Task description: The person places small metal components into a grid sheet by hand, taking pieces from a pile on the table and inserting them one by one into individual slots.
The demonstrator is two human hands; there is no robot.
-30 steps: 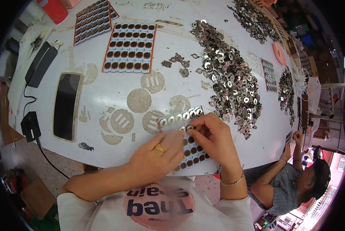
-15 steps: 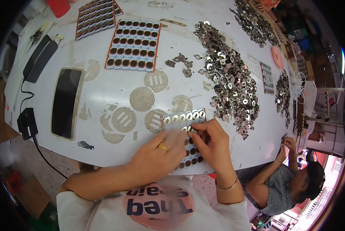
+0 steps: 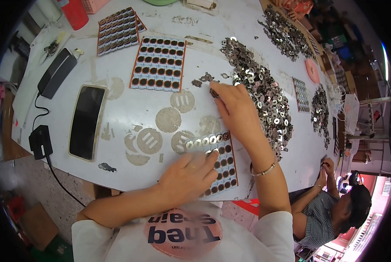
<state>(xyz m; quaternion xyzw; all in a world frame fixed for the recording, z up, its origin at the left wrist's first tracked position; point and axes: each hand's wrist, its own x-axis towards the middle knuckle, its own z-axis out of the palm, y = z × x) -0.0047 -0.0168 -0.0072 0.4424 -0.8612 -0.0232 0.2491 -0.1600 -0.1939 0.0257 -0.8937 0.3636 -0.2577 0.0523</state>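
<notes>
On the table in front of me lies a card sheet (image 3: 226, 168) printed with rows of dark discs. Small slotted metal pieces (image 3: 205, 141) cover its far row, most of them shiny and the rightmost ones darker. My left hand (image 3: 189, 174) rests over the sheet's left part, fingers curled together, fingertips by a bright piece in the second row; whether it pinches anything is hidden. Farther off, my right hand (image 3: 238, 109) reaches beside the large heap of metal pieces (image 3: 267, 98), thumb and forefinger closed on a dark metal piece (image 3: 213, 92).
Two more card sheets (image 3: 157, 64) (image 3: 119, 32) lie at the far left. A phone-like black device (image 3: 87, 122), a black box (image 3: 58, 72) and a cabled adapter (image 3: 40, 142) are on the left. Another person (image 3: 322, 209) works at the right, near more metal heaps (image 3: 320, 111).
My right hand has left the card sheet and moved away from me to the loose pieces by the heap. My left hand stays over the sheet. The whole view has shifted slightly.
</notes>
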